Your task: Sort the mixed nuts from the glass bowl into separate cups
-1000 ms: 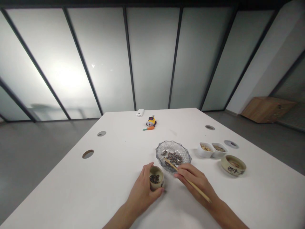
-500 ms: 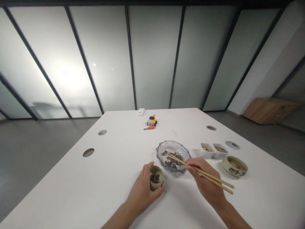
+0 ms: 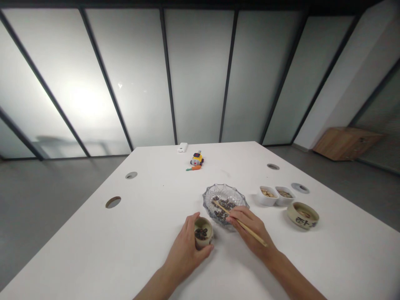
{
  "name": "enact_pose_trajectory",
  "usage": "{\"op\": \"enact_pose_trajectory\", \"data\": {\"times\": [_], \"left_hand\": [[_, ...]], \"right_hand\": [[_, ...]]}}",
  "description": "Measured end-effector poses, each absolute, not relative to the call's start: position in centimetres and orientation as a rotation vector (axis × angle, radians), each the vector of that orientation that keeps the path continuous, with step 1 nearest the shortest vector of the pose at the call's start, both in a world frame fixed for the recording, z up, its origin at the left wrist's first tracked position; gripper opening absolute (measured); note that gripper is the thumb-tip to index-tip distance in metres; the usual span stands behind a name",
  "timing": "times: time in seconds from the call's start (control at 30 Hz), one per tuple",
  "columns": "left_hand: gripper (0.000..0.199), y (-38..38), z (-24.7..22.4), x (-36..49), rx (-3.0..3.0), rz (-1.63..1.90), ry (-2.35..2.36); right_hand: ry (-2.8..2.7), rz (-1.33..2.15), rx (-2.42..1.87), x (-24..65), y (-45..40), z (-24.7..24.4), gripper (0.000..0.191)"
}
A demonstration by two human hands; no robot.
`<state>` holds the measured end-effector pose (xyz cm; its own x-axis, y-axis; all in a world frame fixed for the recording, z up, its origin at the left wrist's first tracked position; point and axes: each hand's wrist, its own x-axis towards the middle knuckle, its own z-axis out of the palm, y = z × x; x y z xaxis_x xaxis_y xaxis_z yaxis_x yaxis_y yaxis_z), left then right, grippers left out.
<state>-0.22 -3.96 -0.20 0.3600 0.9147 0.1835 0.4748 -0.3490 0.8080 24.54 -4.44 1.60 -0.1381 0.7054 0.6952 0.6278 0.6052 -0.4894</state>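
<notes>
A broad, white, flat-topped table [image 3: 156, 233] bears a clear, scalloped glass bowl [image 3: 225, 191]. Left of the bowl and nearer the person, the left hand [image 3: 184, 246] wraps a small, round, beige ceramic cup [image 3: 206, 244], fingers and thumb on opposite sides, seemingly to steady it. At the bowl's near right, the right hand [image 3: 250, 218] grips slim, pale wooden chopsticks [image 3: 256, 236], slanted probably so their tips reach over the rim. Small, glossy, dark oval pieces [image 3: 221, 214] lie in bowl and cup.

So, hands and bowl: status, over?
Left hand around small cup. Right hand holding chopsticks over glass bowl of dark beans. Toy car farther back, not blocking.
</notes>
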Motion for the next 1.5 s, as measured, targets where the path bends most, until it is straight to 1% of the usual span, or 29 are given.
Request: {"op": "enact_pose_trajectory", "data": {"times": [0.2,0.33,0.53,0.73,0.93,1.23,1.5], "left_hand": [[0.079,-3.9,-0.4,-0.3,1.976,0.840,1.202],[0.080,-3.9,-0.5,-0.3,1.976,0.862,1.209],[0.082,-4.0,-0.3,-0.2,1.961,0.830,1.215],[0.081,-4.0,-0.3,-0.3,1.966,0.827,1.212],[0.079,-3.9,-0.3,-0.3,1.968,0.817,1.194],[0.081,-3.9,-0.4,-0.3,1.963,0.811,1.196],[0.081,-3.9,-0.5,-0.3,1.953,0.820,1.200]], "right_hand": [[-1.787,0.062,-1.087,24.5,-4.5,1.7,0.020],[-1.643,0.036,-1.144,25.2,-5.7,3.7,0.021],[-1.622,0.240,-1.148,26.3,-7.4,6.4,0.028],[-1.608,0.122,-1.206,25.9,-6.2,4.3,0.022],[-1.733,0.174,-1.143,25.1,-4.9,1.9,0.023],[-1.902,0.081,-1.065,24.8,-4.9,1.7,0.015],[-1.888,0.047,-1.025,24.5,-4.8,1.6,0.009]]}}
